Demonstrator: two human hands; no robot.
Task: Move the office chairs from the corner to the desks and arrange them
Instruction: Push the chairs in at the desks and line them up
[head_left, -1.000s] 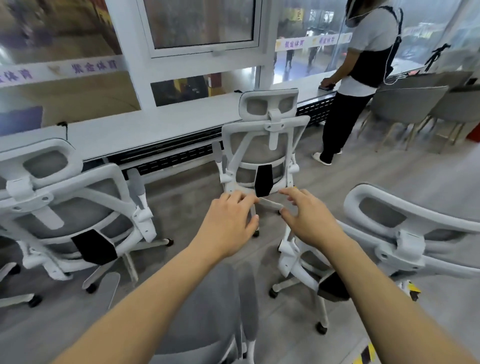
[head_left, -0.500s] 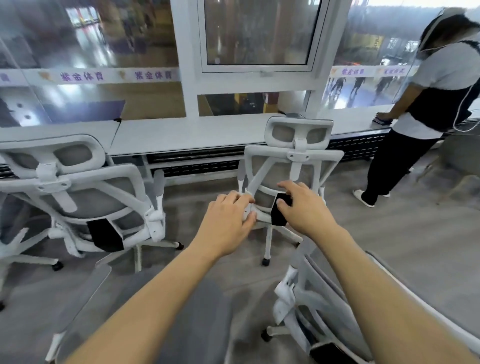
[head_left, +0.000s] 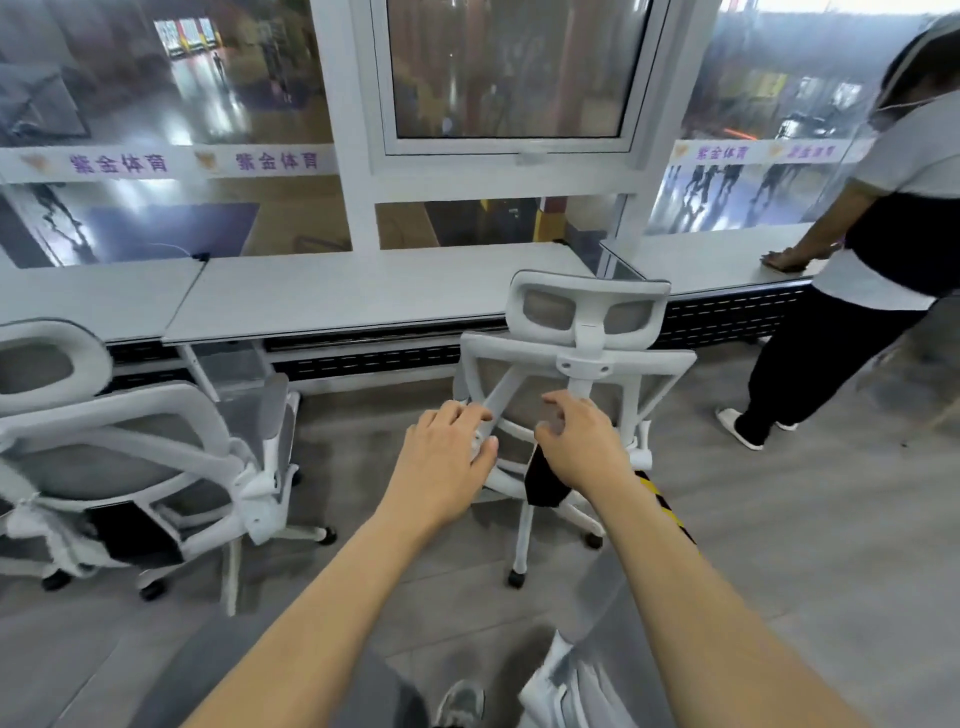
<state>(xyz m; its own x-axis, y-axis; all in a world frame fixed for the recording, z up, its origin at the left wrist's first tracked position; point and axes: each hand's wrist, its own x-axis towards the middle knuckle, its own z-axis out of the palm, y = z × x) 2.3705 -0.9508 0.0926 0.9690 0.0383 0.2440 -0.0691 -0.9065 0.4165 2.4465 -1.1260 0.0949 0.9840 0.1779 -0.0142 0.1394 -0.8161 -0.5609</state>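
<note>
Chair being lined up at the desk

The middle chair (head_left: 582, 364), just short of the desk (head_left: 337, 296), is being grasped by left hand (head_left: 447, 462); right hand (head_left: 587, 441) is hovering unclenched (another chair (head_left: 130, 441) is already standing alongside).

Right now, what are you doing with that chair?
A person is reaching with both hands to the back of a white chair that faces the desk. The left hand touches a slanted bar of its frame; the right hand hovers open at the back. Another chair stands at left, and someone else leans on the desk.
</note>
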